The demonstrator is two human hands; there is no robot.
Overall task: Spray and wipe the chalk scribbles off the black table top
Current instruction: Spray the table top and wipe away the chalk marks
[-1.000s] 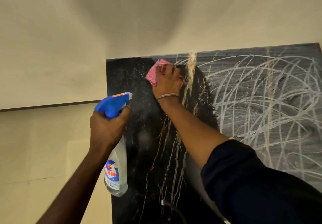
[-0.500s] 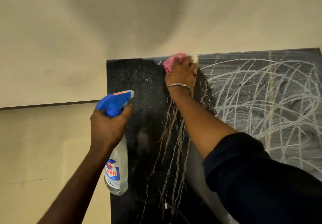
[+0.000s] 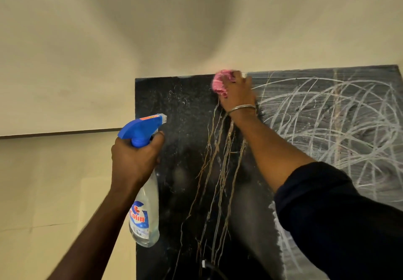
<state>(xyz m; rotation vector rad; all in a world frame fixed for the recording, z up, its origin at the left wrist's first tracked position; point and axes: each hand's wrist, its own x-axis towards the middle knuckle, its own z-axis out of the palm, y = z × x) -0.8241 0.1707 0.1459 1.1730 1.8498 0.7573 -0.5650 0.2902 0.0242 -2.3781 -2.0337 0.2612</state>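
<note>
The black table top point(image 3: 187, 149) fills the lower right of the head view. Its left part is wiped dark and wet, with pale veins. White chalk scribbles point(image 3: 331, 127) cover its right part. My right hand point(image 3: 238, 93) presses a pink cloth point(image 3: 220, 82) against the table's far edge, at the boundary between the clean and chalked areas. My left hand point(image 3: 135, 159) grips a clear spray bottle point(image 3: 145, 210) with a blue trigger head point(image 3: 141, 130), held over the table's left edge, nozzle aimed toward the far right.
Beige walls point(image 3: 109, 39) rise directly behind and to the left of the table. A dark cable end point(image 3: 207, 266) lies at the near part of the table. My dark right sleeve point(image 3: 338, 225) hides part of the chalked surface.
My right hand has slid the pink cloth away from me and to the right, up to the table's far edge. The bottle hand has stayed nearly still.
</note>
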